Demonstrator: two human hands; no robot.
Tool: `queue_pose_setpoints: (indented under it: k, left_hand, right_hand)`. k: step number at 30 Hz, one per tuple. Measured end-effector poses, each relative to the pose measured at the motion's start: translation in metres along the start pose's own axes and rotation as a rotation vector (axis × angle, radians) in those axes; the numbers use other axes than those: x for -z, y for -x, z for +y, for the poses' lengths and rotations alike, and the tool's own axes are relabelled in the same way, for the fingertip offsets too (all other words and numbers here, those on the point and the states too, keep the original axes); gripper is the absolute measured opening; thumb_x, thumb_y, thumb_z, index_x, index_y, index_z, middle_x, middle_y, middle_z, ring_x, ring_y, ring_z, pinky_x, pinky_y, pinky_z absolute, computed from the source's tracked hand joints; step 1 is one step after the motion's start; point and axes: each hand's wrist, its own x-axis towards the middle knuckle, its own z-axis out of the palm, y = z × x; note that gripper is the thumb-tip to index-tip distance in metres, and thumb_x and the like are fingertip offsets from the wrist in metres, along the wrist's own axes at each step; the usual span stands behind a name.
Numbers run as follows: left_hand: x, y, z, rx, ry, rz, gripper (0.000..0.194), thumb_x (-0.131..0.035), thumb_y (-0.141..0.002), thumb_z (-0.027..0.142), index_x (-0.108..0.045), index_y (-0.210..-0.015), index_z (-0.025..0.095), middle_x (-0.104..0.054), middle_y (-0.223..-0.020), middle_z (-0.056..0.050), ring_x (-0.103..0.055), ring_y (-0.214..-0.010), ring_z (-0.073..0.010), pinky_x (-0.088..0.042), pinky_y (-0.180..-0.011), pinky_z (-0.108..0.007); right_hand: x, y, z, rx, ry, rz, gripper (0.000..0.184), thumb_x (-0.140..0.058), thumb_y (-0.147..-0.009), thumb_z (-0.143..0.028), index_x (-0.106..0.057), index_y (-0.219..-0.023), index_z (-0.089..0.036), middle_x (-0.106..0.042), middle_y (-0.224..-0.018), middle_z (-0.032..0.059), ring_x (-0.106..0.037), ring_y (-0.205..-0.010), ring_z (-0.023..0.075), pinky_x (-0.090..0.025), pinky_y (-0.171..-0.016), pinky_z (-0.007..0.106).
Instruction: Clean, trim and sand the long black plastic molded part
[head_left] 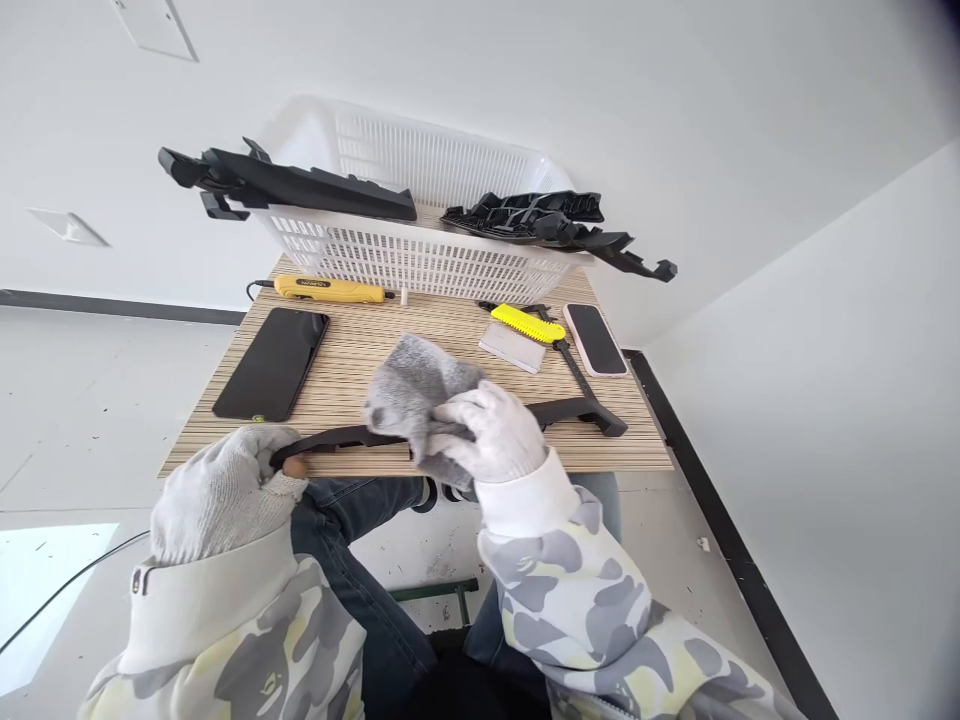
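From where I stand, the person's left hand (225, 495), in a pale knit glove, has its grip closed on one end of the black strip (337, 438), a thumb tip showing bare. The strip lies crosswise along the near edge of the bench (352, 350), its far end by the right corner and its middle hidden by the cloth. The gloved right hand (495, 435) has its grip closed on that grey cloth (420, 385), fingers pressing the bunched folds over the strip.

Over on the left of the bench lies a dark tablet (274, 362), and behind it a yellow tool (330, 289) with a cord at one end and a small white peg (404, 297) beside its tip. To the right are a yellow toothed piece (525, 323), a pale card (512, 347) just in front of it, a black tool (576, 372) reaching down toward the strip, and a phone (596, 340) near the edge. At the back, a white basket (420, 255) carries a long black part (300, 190) on the left and more black parts (555, 225) on the right, both jutting past its rim.
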Motion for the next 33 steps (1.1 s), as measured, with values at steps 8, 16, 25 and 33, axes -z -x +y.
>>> queue_pose_setpoints:
  k: [8,16,25,33]
  left_hand:
    - [0.004,0.002,0.002,0.037,-0.04,-0.027,0.043,-0.041,-0.09,0.049,-0.07,-0.111,0.026,-0.071,-0.093,-0.004,-0.067,-0.092,-0.0306,-0.048,-0.075,-0.04]
    - [0.002,-0.003,-0.004,0.062,0.015,-0.043,0.042,-0.042,-0.085,0.047,-0.068,-0.111,0.026,-0.068,-0.085,-0.005,-0.068,-0.092,-0.0312,-0.049,-0.077,-0.042]
    - [0.0,-0.001,0.01,0.046,-0.121,0.058,0.035,-0.044,-0.094,0.045,-0.07,-0.108,0.026,-0.075,-0.094,-0.004,-0.068,-0.09,-0.0281,-0.049,-0.07,-0.038]
    - [0.004,0.001,0.009,0.085,-0.073,0.039,0.034,-0.049,-0.092,0.044,-0.071,-0.11,0.026,-0.075,-0.094,-0.003,-0.069,-0.096,-0.0279,-0.051,-0.078,-0.038]
  right_hand:
    - [0.048,0.067,0.069,-0.315,0.147,0.128,0.026,-0.059,-0.096,-0.036,-0.081,-0.108,-0.029,-0.076,-0.116,0.0057,-0.065,-0.11,0.0264,-0.051,-0.097,0.042]
    - [0.064,0.114,0.079,-0.801,0.31,0.289,0.038,-0.056,-0.093,-0.051,-0.079,-0.108,-0.024,-0.074,-0.11,0.009,-0.067,-0.099,0.028,-0.049,-0.082,0.039]
    - [0.012,0.053,0.022,-0.145,0.167,0.212,0.029,-0.055,-0.099,-0.043,-0.08,-0.105,-0.029,-0.078,-0.108,0.0064,-0.068,-0.102,0.0254,-0.042,-0.108,0.045]
    - [-0.023,0.034,-0.017,0.051,-0.048,0.151,0.031,-0.066,-0.096,-0.038,-0.073,-0.127,-0.034,-0.074,-0.128,0.0023,-0.064,-0.118,0.0226,-0.031,-0.121,0.047]
